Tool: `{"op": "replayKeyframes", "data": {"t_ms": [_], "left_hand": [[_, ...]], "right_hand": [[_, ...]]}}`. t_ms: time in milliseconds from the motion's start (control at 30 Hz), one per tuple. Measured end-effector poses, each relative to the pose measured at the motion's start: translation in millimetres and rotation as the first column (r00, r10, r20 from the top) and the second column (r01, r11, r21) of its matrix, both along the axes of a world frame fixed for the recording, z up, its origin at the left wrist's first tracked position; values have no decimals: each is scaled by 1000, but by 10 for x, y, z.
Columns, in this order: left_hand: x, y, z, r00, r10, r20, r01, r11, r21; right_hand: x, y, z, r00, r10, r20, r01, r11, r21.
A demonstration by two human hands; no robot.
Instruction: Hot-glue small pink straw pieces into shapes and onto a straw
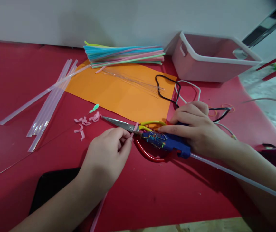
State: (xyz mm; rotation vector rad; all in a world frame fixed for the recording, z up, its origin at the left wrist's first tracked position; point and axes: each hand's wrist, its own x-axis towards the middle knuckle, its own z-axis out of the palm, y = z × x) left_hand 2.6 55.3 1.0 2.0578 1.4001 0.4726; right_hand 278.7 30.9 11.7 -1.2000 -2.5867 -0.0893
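Observation:
My left hand (107,158) pinches a short pink pipe cleaner (136,127) between thumb and forefinger. My right hand (193,129) is wrapped around a blue hot glue gun (176,145), stained with dried glue. Its nozzle is close to the pink piece; whether they touch is hard to tell. A clear glue stick (234,175) juts from the gun's rear. Partly under the gun lie scissors (119,123) with yellow and red handles, blades pointing left. Several curled pink pieces (82,121) and a small green fuzzy piece (94,108) on a thin wire rest to the left.
Orange paper (123,93) lies on the red table (12,83), with thin wires (138,80) over it. Pipe cleaners (125,54) are bundled behind. Clear glue sticks (53,103) lie left, a pink bin (200,66) back right. A black cord (160,93) loops beside my right hand.

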Motion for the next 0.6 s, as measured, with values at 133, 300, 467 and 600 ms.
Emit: {"op": "replayKeyframes", "data": {"t_ms": [133, 300, 467, 600], "left_hand": [[-2, -1, 4, 1000, -10, 12, 10, 1000, -15], [-12, -2, 27, 1000, -10, 6, 11, 999, -41], [-10, -8, 25, 1000, -11, 3, 11, 999, -51], [-11, -12, -7, 999, -7, 37, 9, 998, -59]], "right_hand": [[10, 3, -14, 1000, -7, 7, 7, 1000, 6], [7, 1, -22, 1000, -14, 3, 14, 1000, -2], [14, 11, -26, 1000, -6, 1, 6, 1000, -11], [32, 11, -20, 999, -21, 33, 22, 999, -26]]}}
